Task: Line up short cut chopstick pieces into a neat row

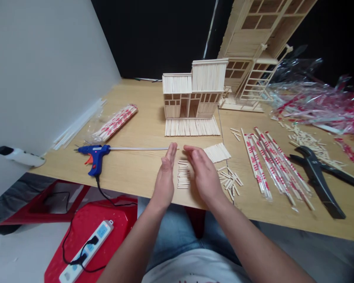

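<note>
A row of short wooden sticks lies on the table between my two hands. My left hand stands on edge along the row's left side, fingers stretched out, holding nothing. On the other side my right hand is held the same way, its fingers extended and slightly bent, also without anything in it. Whether either palm touches the stick ends I cannot tell. Just beyond my right hand lie a flat panel of joined sticks and a loose pile of short sticks.
A small stick house stands behind my hands, a taller one farther right. A blue glue gun with a long glue stick lies left. Wrapped chopsticks and black-handled cutters lie right. A power strip rests on a red stool.
</note>
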Motion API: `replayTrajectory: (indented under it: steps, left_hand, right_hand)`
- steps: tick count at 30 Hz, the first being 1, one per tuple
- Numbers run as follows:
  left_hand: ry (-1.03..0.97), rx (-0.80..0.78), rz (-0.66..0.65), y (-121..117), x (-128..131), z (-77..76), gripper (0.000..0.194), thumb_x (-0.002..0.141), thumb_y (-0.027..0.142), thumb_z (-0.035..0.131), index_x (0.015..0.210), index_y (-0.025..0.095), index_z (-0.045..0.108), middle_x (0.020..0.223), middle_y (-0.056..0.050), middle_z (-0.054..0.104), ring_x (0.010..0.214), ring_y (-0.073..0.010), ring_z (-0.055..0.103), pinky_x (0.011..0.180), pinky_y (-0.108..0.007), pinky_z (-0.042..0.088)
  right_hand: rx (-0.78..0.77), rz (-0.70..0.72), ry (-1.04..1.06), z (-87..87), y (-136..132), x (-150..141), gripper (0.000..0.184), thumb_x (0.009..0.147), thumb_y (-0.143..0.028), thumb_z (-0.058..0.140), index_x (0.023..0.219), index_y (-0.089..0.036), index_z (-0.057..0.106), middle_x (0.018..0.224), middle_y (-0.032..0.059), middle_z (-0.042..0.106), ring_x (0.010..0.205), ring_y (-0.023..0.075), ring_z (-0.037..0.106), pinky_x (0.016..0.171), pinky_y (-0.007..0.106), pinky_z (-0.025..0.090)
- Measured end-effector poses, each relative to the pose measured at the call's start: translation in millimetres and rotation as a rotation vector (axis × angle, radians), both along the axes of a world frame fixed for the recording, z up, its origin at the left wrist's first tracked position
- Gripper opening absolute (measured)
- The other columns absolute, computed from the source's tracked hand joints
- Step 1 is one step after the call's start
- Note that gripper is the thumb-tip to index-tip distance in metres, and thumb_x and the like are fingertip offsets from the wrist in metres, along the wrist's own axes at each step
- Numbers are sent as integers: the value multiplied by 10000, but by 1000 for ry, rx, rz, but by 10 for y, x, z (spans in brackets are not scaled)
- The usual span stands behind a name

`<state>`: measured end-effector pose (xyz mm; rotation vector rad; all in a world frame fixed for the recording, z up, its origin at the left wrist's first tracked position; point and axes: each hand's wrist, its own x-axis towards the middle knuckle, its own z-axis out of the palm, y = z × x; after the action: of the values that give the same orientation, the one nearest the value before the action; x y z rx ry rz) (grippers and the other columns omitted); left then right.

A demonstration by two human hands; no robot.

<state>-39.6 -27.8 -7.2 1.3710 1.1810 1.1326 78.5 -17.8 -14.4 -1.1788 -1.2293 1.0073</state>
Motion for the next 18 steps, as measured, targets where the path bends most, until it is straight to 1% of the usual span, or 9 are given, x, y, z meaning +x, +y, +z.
replayTrajectory:
  steps: [2,3,5,7,9,12,18]
  left_hand:
    - [58,51,-8,-67,-93,16,632,1045,534,133,1536,190,331,1608,-99,374,1488,-195,343,1243,-435,279]
    - [123,73,-25,-114,-139,23,600,1038,537,260,1510,187,379,1576,-114,425,1468,-219,381,1236,-455,290]
    - [296,135,-51,-220,-215,19,564,982,493,496,1456,191,448,1506,-137,508,1417,-261,450,1211,-494,330]
    - [455,220,-39,-324,-258,-11,562,918,416,630,1418,213,473,1449,-143,553,1374,-286,491,1184,-532,359]
    - [555,284,-12,-403,-270,-58,546,892,351,670,1390,237,477,1418,-138,568,1351,-294,507,1172,-558,365]
    - [625,324,15,-453,-253,-112,502,896,304,663,1361,247,481,1397,-132,575,1338,-295,516,1162,-564,377]
    - [690,355,19,-426,-206,-125,429,923,277,619,1334,262,497,1379,-119,585,1317,-289,531,1150,-554,398]
  right_hand:
    - [2,65,-164,57,-27,94,282,971,-356,507,1177,-224,647,1253,95,679,1197,235,608,1078,470,449]
    - [17,90,-270,77,-39,134,281,950,-295,522,1186,-213,650,1249,102,682,1190,244,608,1074,482,450]
    - [79,114,-467,94,-58,191,338,921,-188,488,1221,-193,644,1243,118,682,1185,260,598,1060,506,453]
    - [143,128,-583,87,-65,216,400,892,-110,444,1231,-189,640,1211,119,691,1167,266,594,1034,513,470]
    - [184,145,-614,68,-63,218,434,867,-68,423,1225,-192,635,1178,114,698,1141,265,598,1005,505,491]
    - [203,160,-611,52,-54,206,432,848,-49,420,1205,-180,626,1150,121,694,1118,267,604,976,494,507]
    - [146,166,-562,94,-50,210,382,838,-45,429,1118,-219,622,1061,84,696,1052,253,618,926,465,522]
